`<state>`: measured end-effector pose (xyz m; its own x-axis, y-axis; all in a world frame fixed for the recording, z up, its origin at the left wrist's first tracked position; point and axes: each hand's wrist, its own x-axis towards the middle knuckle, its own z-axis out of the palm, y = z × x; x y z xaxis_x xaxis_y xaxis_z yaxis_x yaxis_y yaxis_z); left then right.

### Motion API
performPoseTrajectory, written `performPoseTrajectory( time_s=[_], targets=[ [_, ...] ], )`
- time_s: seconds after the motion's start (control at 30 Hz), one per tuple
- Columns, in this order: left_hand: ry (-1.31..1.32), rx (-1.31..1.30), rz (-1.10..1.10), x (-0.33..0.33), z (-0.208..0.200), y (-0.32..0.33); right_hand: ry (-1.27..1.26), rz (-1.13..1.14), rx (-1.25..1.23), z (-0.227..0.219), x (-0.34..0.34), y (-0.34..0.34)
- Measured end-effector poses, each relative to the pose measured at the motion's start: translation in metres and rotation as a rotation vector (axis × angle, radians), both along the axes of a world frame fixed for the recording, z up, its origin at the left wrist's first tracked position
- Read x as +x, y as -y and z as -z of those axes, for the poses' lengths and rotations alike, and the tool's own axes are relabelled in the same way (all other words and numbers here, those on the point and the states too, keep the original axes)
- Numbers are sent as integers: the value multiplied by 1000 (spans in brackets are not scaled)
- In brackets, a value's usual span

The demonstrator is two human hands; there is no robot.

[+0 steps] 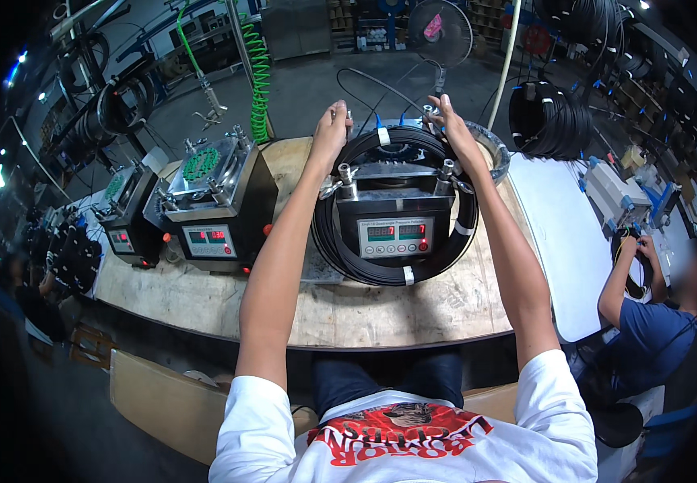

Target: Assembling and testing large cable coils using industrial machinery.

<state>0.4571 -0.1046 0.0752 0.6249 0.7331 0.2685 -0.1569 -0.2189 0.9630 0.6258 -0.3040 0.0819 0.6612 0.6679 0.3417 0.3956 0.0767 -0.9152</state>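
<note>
A polishing machine with a lit two-part display stands on the wooden bench in front of me. A coil of black cable loops around its body, bound with white ties. Blue-ended connectors stick up at the machine's far side. My left hand is closed at the far left metal corner post. At the far right metal corner post my right hand has its fingers bent about it, one finger pointing up. Two near corner posts stand untouched. The fingertips are partly hidden.
Two similar machines with green-topped plates stand to the left on the wooden bench. A green coiled air hose hangs behind them. On the right, a co-worker in a blue shirt handles cable beside a white table. A fan stands beyond.
</note>
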Motion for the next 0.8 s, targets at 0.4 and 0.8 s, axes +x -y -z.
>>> performPoseTrajectory(
  time_s=[0.4, 0.8],
  targets=[
    [-154, 121, -32, -9, -9, 9, -14, 6, 45, 2, -2, -1],
    [-49, 165, -37, -5, -5, 9, -10, 16, -23, 1, -3, 2]
  ],
)
